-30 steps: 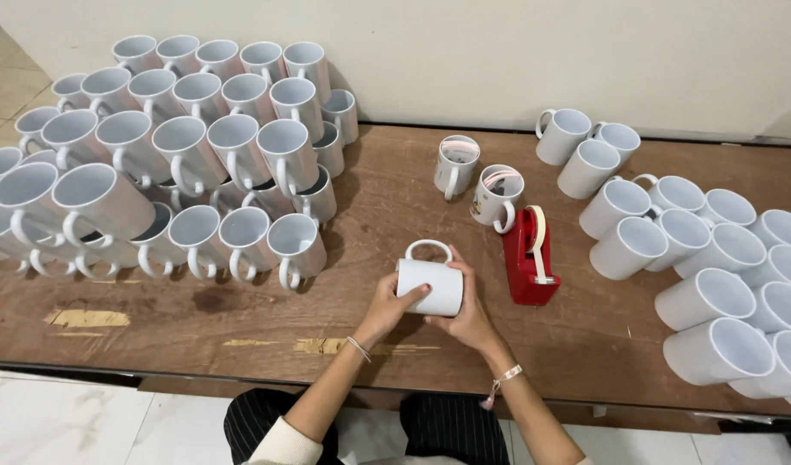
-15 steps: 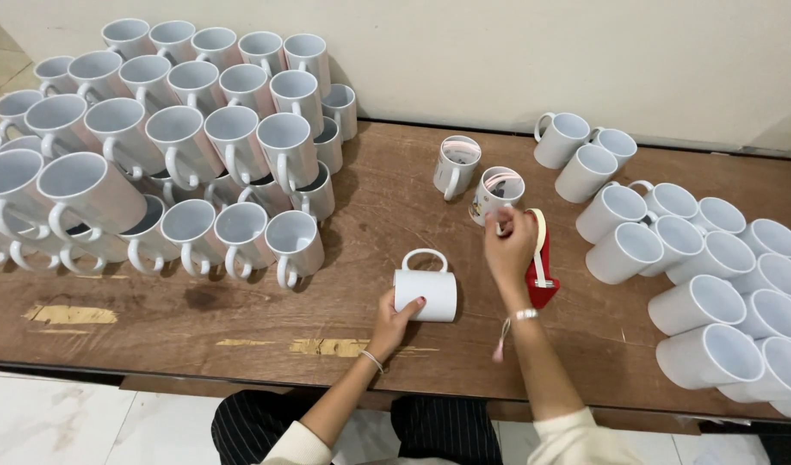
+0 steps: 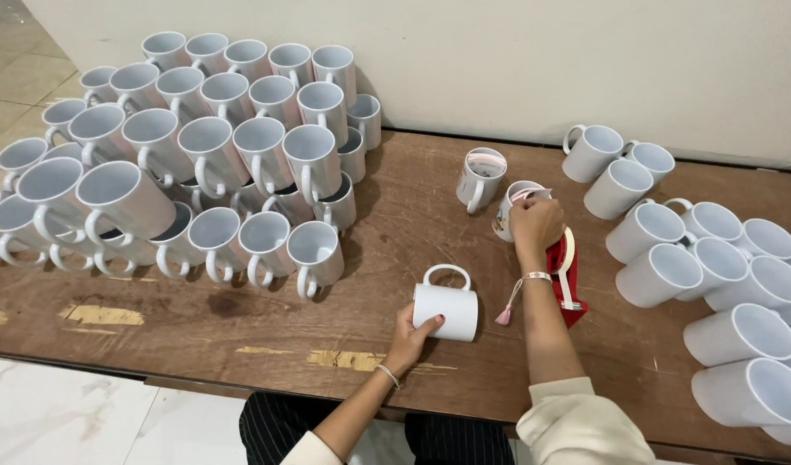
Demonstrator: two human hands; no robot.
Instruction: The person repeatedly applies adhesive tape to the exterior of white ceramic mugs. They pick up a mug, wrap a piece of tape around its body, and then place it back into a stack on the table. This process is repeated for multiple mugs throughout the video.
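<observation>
Head view: a white mug [image 3: 447, 308] lying on its side on the worktop [image 3: 241, 327] is held by the left hand [image 3: 410, 334]; paper in another mug [image 3: 516, 207] is pinched by the right hand [image 3: 535, 226], beside a red tape dispenser [image 3: 568, 275].

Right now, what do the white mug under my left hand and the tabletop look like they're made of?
The white mug lying on its side looks like glazed ceramic: smooth, evenly white, faint sheen. The brown tabletop looks like wood or plywood with a worn finish: visible grain, with pale chipped patches near its front edge.
</observation>
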